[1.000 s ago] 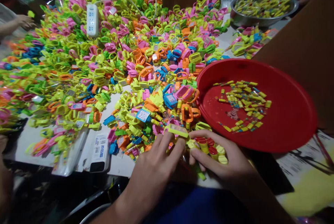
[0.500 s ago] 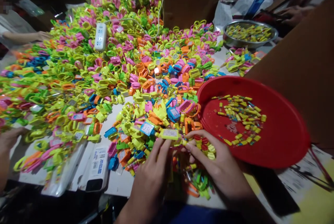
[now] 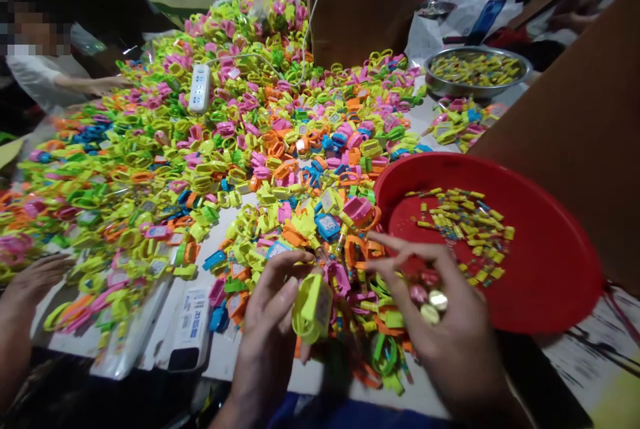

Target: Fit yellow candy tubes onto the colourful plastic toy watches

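Note:
My left hand holds a yellow-green toy watch, its looped strap towards me. The fingers on its far side are partly hidden. My right hand is to the right, thumb and forefinger reaching apart towards the heap. Several small shiny gold and pink pieces rest within its curled fingers and palm; their exact kind is unclear. Between and beyond both hands lies a near heap of toy watches, with a pink watch, a blue watch and an orange watch among them.
A red tray with small yellow tubes stands at right. Behind it is a steel bowl. A power strip lies on the large watch pile. A white box-like device is at front left. Other people's hands work at left.
My hands have moved apart, the right one rightwards with the small shiny pieces. The yellow-green watch has turned and dropped lower in my left hand. The view has tilted up slightly.

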Tool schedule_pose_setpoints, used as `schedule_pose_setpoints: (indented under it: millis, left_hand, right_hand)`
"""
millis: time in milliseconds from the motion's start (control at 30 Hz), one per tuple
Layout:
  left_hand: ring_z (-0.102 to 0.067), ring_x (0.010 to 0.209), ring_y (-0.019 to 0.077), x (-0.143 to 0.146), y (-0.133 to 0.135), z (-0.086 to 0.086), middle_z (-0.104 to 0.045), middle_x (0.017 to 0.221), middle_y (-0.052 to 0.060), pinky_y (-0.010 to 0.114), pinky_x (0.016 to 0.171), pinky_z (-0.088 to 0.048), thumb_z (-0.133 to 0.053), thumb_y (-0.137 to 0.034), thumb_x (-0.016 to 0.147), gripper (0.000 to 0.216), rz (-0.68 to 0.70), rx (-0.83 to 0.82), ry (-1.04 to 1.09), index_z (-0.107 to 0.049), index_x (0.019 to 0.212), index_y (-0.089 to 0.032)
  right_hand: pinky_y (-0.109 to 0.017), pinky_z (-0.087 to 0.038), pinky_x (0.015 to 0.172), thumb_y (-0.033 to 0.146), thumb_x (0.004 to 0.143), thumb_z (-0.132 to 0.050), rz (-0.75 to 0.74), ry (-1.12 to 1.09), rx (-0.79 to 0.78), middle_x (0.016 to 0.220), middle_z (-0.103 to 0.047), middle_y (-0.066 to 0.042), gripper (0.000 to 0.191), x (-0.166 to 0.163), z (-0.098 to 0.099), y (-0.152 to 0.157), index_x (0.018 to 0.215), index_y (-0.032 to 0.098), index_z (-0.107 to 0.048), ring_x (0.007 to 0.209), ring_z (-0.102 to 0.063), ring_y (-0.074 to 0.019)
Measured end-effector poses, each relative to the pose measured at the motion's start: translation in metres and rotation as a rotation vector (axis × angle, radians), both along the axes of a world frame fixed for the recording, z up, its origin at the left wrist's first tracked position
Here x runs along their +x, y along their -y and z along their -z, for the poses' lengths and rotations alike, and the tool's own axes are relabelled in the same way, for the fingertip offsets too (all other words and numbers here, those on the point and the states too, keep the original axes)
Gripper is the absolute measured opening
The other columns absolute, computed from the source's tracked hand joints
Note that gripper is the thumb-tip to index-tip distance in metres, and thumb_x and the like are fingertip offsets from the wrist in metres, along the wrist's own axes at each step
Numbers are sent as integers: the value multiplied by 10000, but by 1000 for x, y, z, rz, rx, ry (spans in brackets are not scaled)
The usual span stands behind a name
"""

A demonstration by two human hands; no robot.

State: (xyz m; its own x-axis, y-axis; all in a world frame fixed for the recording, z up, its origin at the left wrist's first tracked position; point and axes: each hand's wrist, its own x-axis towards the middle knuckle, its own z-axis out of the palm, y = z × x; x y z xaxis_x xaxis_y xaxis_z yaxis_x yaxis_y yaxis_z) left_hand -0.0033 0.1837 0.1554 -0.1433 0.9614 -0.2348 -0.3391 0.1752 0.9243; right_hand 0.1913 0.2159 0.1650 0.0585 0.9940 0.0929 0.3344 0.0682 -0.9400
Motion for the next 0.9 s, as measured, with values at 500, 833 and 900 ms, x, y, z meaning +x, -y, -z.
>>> schedule_pose_setpoints:
  millis: [500, 833, 900]
  left_hand:
    - [-668, 1375, 260, 41, 1, 14, -669, 1554, 53, 292, 996, -638, -754, -511, 995, 450, 57, -39, 46, -730, 1421, -368]
    - [-377, 1639, 259, 43, 23, 27, -424, 1754, 2, 493, 1327, -386, -565, -344, 1119, 478, 134, 162, -390, -510, 1576, -472]
    - [-501, 1549, 270, 42, 23, 27, -407, 1727, 44, 462, 1200, -555, -590, -291, 1105, 413, 80, 266, -529, -556, 1494, -426]
  right_hand:
    - [-325, -636, 873, 254, 1049, -679, -113, 2, 167, 1304, -765, -73, 151, -7, 22, 29, 1149, 305, -579, 1069, -793, -228]
    - [-333, -610, 880, 399, 1039, -715, 100, -327, -92, 1257, -766, -24, 158, -8, 7, 19, 1051, 293, -598, 950, -764, -190]
    - [-295, -591, 667, 458, 1031, -719, 98, -416, -203, 1208, -775, -24, 232, -5, 0, 17, 1041, 284, -565, 651, -672, -129]
